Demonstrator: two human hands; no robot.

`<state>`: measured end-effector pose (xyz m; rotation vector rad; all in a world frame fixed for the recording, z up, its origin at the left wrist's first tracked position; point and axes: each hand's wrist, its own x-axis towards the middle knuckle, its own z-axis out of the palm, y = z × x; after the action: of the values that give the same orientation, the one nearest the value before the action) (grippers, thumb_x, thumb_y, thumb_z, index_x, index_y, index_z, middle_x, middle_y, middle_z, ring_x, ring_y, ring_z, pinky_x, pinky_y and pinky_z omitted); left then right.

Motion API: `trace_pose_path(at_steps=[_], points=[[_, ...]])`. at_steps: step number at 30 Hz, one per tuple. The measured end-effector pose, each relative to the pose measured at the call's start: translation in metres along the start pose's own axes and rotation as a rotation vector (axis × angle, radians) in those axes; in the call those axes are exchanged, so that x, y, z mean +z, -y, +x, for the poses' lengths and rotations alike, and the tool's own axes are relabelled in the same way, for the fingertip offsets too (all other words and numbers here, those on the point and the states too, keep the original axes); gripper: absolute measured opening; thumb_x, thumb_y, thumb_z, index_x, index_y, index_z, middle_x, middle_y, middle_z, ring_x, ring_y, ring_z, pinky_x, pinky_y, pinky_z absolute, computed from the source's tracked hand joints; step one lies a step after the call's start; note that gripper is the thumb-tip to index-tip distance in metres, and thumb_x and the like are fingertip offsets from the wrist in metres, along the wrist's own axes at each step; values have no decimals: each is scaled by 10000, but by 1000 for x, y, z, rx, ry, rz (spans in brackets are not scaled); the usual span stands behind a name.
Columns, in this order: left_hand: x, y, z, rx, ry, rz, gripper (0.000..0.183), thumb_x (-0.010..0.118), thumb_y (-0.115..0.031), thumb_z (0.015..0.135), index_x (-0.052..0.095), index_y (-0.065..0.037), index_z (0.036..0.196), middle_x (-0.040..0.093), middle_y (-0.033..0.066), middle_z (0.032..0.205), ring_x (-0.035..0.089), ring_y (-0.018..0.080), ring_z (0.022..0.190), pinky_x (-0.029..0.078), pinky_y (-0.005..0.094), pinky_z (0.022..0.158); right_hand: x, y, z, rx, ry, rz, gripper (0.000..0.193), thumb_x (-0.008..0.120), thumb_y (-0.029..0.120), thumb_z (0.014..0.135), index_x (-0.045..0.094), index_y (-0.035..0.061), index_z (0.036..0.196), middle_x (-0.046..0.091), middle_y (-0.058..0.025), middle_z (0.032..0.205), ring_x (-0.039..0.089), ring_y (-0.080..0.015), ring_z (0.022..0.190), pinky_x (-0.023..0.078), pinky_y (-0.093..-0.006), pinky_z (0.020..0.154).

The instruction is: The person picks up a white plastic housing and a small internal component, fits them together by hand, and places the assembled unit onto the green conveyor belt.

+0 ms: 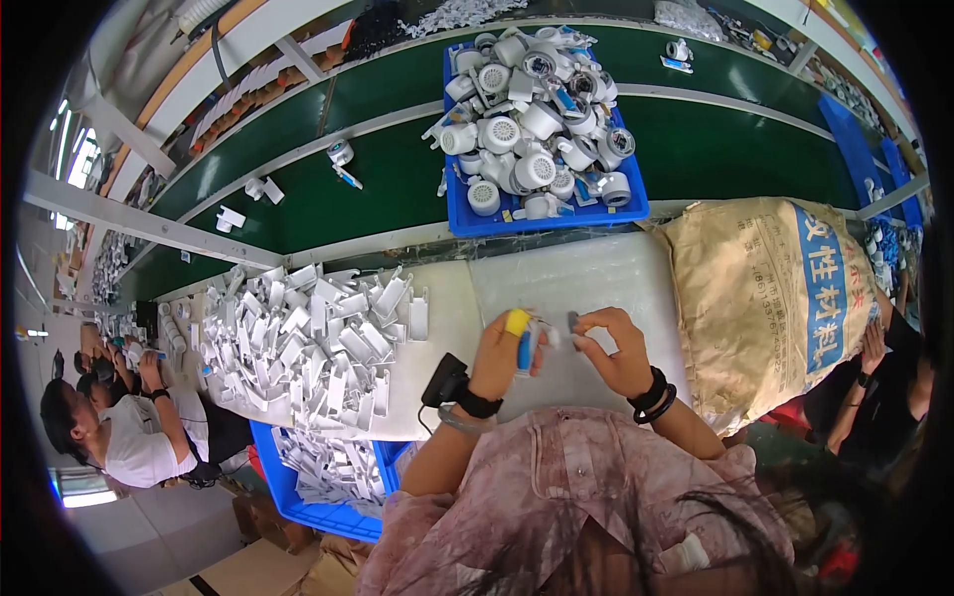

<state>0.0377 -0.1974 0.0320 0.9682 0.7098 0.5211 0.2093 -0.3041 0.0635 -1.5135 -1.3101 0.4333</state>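
My left hand (494, 360), with a yellow wrap on one finger, is closed around a small white plastic part with a blue piece (524, 352). Just to its right, my right hand (618, 358) pinches a small dark grey piece (573, 323) between thumb and fingertips; its exact kind is too small to make out. Both hands are over the pale worktop (556, 268), a short gap apart. Left of them lies a large heap of white plastic shell pieces (333, 333).
Beyond the worktop, a blue crate (547, 224) heaped with round white vented assemblies stands on a green conveyor (735, 159). A brown paper sack (740, 328) is at my right. A blue bin (298, 502) of white pieces sits below the heap. People work at both sides.
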Motion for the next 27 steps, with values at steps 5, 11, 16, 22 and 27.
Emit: trace_pose_path(at_steps=[5, 11, 16, 22, 27], points=[[-72, -31, 58, 89, -287, 68, 331, 385, -364, 978, 513, -67, 1052, 617, 98, 787, 597, 183, 540, 511, 326, 438, -10, -31, 5, 83, 111, 32, 138, 633, 42, 824, 607, 19, 958, 618, -101, 885, 609, -233, 777, 481, -319, 705], [-137, -74, 109, 128, -586, -16, 359, 411, -247, 936, 448, -81, 1252, 592, 99, 1079, 615, 203, 876, 523, 306, 622, -2, -76, 37, 227, 182, 101, 133, 615, 62, 852, 603, 10, 974, 632, -101, 837, 627, -202, 704, 501, -291, 648], [-136, -1, 102, 91, -479, 330, 388, 478, -197, 926, 453, -115, 1304, 545, 7, 1197, 575, 176, 1023, 504, 340, 769, 18, -121, 100, 190, 123, -69, 161, 636, 127, 852, 603, 17, 964, 649, -103, 836, 641, -221, 713, 502, -306, 629], [-61, 37, 33, -298, 84, 200, 294, 483, -187, 931, 525, -81, 1202, 613, 52, 1107, 631, 170, 919, 492, 280, 760, 46, -134, 172, 184, 69, -784, 387, 636, 428, 800, 629, 50, 888, 661, -111, 851, 649, -289, 749, 507, -384, 647], [-44, 65, 6, -346, 91, 134, 269, 434, -132, 943, 530, -68, 1186, 618, 34, 1079, 631, 132, 880, 477, 242, 692, 31, -151, 187, 285, 55, -784, 256, 613, 332, 770, 657, 81, 746, 667, -122, 744, 655, -321, 713, 513, -438, 626]])
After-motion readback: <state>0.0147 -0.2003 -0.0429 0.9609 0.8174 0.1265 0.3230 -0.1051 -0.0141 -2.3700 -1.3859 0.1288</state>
